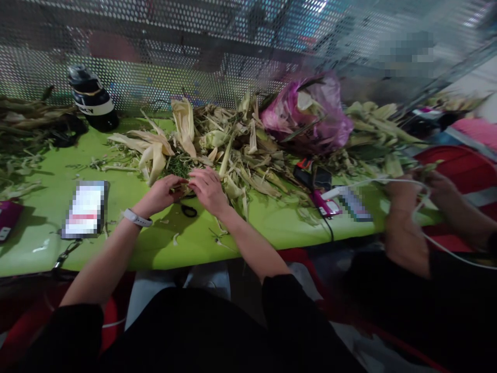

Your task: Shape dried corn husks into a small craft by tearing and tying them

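Corn husks (252,160) are lying heaped across the green tabletop (155,251), just beyond the person's left hand (166,190) and right hand (208,187). Both are nearly meeting, fingers curled together; whether they're pinching something, I can't tell. Beside them, a black loop (184,209) is resting.

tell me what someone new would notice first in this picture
Probably the bright pink plastic bag at the back of the green table, right of centre. Next, the heap of pale corn husks along the middle, with the left hand and right hand close together at its near edge.
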Demonstrator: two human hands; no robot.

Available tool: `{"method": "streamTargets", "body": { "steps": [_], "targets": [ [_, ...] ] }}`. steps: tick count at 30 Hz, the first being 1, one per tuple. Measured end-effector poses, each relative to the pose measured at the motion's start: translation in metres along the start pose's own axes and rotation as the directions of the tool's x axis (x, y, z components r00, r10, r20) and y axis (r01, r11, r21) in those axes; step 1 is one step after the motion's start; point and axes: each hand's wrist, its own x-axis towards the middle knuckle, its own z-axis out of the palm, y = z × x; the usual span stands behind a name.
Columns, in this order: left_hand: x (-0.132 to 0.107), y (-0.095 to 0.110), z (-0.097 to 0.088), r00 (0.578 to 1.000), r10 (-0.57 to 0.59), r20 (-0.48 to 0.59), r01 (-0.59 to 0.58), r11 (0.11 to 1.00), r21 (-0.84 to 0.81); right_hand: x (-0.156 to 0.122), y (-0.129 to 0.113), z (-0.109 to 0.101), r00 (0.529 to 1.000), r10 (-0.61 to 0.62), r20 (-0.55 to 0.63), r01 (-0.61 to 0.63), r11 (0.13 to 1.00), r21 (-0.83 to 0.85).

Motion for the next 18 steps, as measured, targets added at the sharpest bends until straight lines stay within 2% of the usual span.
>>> {"method": "streamTargets", "body": {
  "steps": [3,5,7,9,11,12,14,16,17,18],
  "targets": [
    [-0.001,0.006,-0.004,0.998,-0.030,0.060,0.036,0.995,-0.099,-0.003,0.004,0.007,0.997,0.045,0.064,-0.051,0.994,0.093],
    [-0.002,0.008,-0.005,0.997,-0.064,0.048,0.072,0.979,-0.192,-0.006,0.005,0.010,0.992,0.110,0.064,-0.120,0.977,0.174],
    [-0.001,0.007,-0.004,0.991,-0.135,-0.023,0.120,0.937,-0.328,-0.007,0.003,0.010,0.984,0.176,0.024,-0.176,0.952,0.250],
    [0.001,0.004,-0.002,0.962,-0.238,-0.136,0.146,0.865,-0.480,-0.007,0.001,0.008,0.975,0.220,-0.027,-0.202,0.933,0.297],
    [0.005,0.001,0.000,0.898,-0.341,-0.278,0.115,0.791,-0.600,-0.007,-0.001,0.007,0.965,0.253,-0.069,-0.220,0.924,0.312],
    [0.006,-0.001,0.000,0.848,-0.393,-0.355,0.088,0.766,-0.637,-0.007,-0.001,0.007,0.959,0.270,-0.090,-0.230,0.921,0.314],
    [0.008,-0.002,-0.002,0.711,-0.481,-0.512,0.028,0.748,-0.663,-0.007,0.001,0.007,0.943,0.305,-0.136,-0.250,0.915,0.318],
    [0.008,-0.001,-0.006,0.573,-0.488,-0.659,-0.030,0.791,-0.612,-0.007,0.003,0.008,0.922,0.336,-0.191,-0.264,0.909,0.324],
    [0.007,0.002,-0.007,0.539,-0.449,-0.712,-0.053,0.826,-0.561,-0.007,0.004,0.008,0.912,0.347,-0.217,-0.267,0.906,0.327],
    [0.005,0.005,-0.008,0.553,-0.392,-0.735,-0.067,0.858,-0.509,-0.007,0.004,0.008,0.904,0.356,-0.237,-0.269,0.905,0.330]
  ]
}}
